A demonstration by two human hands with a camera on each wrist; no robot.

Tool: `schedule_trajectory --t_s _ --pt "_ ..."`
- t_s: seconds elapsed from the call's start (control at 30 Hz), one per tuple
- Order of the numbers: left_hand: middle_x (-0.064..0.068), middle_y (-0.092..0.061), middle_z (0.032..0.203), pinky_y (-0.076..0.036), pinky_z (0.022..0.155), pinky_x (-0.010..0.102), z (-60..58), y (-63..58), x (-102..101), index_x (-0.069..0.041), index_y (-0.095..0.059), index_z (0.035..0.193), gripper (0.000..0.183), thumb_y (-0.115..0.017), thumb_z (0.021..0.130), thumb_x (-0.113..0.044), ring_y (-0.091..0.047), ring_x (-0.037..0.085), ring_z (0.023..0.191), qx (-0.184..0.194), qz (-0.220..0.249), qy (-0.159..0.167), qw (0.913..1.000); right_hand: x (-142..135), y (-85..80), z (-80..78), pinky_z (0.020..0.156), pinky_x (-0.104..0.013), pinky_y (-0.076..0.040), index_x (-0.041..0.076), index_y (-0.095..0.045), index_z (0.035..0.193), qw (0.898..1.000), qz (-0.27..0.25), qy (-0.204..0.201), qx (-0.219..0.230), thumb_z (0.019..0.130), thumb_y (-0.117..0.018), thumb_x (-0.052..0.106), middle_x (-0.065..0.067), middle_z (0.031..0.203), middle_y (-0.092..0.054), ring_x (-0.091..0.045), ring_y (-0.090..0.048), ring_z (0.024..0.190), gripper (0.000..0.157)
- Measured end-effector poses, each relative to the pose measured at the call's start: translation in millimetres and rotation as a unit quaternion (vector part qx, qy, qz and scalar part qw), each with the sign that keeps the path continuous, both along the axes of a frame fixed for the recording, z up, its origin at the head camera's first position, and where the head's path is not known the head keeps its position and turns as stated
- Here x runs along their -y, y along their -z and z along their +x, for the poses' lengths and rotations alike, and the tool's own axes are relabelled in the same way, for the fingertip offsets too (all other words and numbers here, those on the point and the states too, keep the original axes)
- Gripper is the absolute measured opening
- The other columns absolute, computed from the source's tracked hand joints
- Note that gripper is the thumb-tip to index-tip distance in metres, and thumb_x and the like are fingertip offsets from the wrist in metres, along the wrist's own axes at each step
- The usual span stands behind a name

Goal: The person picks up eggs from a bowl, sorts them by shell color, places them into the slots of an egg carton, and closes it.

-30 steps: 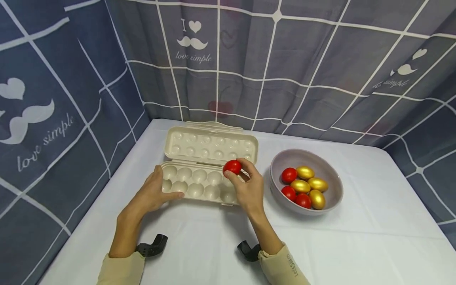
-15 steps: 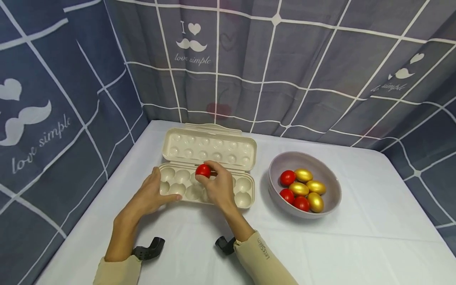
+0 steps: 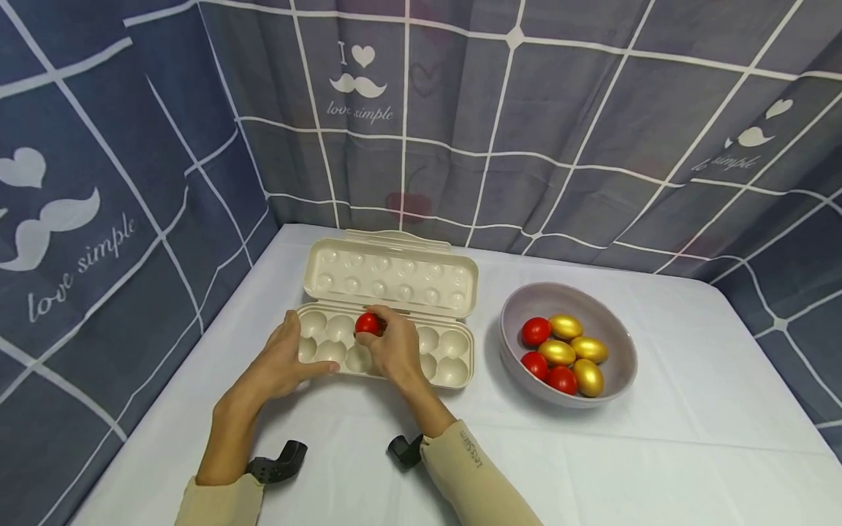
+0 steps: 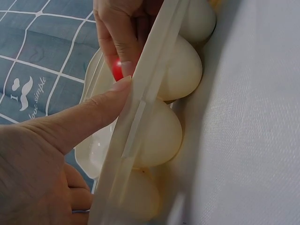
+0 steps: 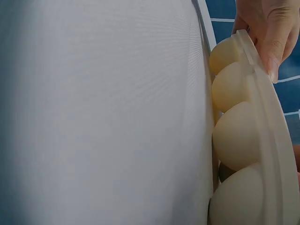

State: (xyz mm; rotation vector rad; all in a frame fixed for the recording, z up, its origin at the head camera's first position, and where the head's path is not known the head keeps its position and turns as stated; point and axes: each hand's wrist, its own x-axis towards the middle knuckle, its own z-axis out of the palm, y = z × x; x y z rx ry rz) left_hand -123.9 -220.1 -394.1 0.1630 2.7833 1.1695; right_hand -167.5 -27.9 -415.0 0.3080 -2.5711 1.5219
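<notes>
A grey-blue cloth backdrop (image 3: pixel 454 80), soft and faintly creased, hung behind the egg carton and to either side of it, ruled with white lines and printed with hearts and moustaches. Under the carton spread a smooth white table cover (image 3: pixel 625 453). The egg carton (image 3: pixel 453 343) itself was a long, round-cornered shell of glossy cream plastic, its two rows of cups bulging like half-eggs underneath; its dimpled lid (image 3: pixel 391 281) lay folded back behind the cups. Right of the carton, well apart from its end, stood a round, matte mauve bowl (image 3: pixel 608 318).

At the carton's left end, the left hand (image 3: pixel 272 361) gripped the corner, thumb along the front rim. Over the carton's middle, the right hand (image 3: pixel 396 347) pinched a shiny red egg (image 3: pixel 367 324) at the third back-row cup from the left; whether it touched the cup could not be told. That egg lay between the hands, which were apart. In the bowl, right of the carton, clustered three red eggs (image 3: pixel 562 380) and four metallic gold eggs (image 3: pixel 556 353).
</notes>
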Motion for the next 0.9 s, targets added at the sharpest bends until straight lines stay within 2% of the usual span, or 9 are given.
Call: schedule_trajectory --t_s 0.23,0.43,0.57,0.77,0.9 --pt "0.043 0.0 0.153 -0.015 0.112 0.064 -0.3 0.0 1 0.018 0.004 0.148 0.123 -0.083 0.079 -0.036 -0.007 0.053 0.142 0.001 -0.001 -0.003 1.0 2 0.9 -2.0 0.088 -0.034 -0.053 0.009 -0.07 0.122 0.999 0.05 -0.006 -0.008 0.078 -0.083 0.006 -0.009 0.114 -0.071 -0.025 -0.066 0.104 0.046" --pt "0.041 0.001 0.154 -0.014 0.112 0.064 -0.5 1.5 -1 0.018 0.005 0.148 0.124 -0.083 0.079 -0.036 -0.006 0.053 0.143 0.003 0.003 0.003 1.0 -3 3.5 -0.9 0.094 -0.037 -0.051 0.005 -0.068 0.123 0.999 0.05 -0.019 -0.005 0.081 -0.079 0.003 -0.008 0.123 -0.067 -0.027 -0.062 0.113 0.044" --pt "0.041 0.002 0.154 -0.014 0.112 0.064 -0.6 2.2 -3 0.018 0.004 0.148 0.124 -0.082 0.08 -0.039 -0.005 0.053 0.143 0.009 -0.002 0.006 0.9999 -9 6.3 0.5 0.093 -0.036 -0.051 0.003 -0.066 0.124 0.998 0.051 -0.033 -0.014 0.08 -0.079 0.003 -0.01 0.123 -0.066 -0.027 -0.062 0.112 0.047" --pt "0.041 0.004 0.154 -0.013 0.112 0.065 -0.9 1.4 -1 0.018 0.005 0.148 0.125 -0.081 0.08 -0.041 -0.004 0.053 0.142 0.012 -0.004 0.002 0.9999 -15 5.0 1.8 0.088 -0.028 -0.052 0.003 -0.061 0.132 0.996 0.049 -0.079 -0.014 0.08 -0.079 0.004 -0.011 0.124 -0.066 -0.02 -0.065 0.1 0.055" --pt "0.042 0.001 0.153 -0.014 0.111 0.065 -1.2 1.5 0 0.019 0.005 0.147 0.124 -0.082 0.079 -0.038 -0.006 0.054 0.142 0.001 -0.004 0.002 1.0 -17 2.3 2.3 0.087 -0.03 -0.052 0.003 -0.062 0.132 0.995 0.04 -0.083 -0.03 0.083 -0.077 0.007 -0.01 0.12 -0.068 -0.02 -0.065 0.099 0.052"
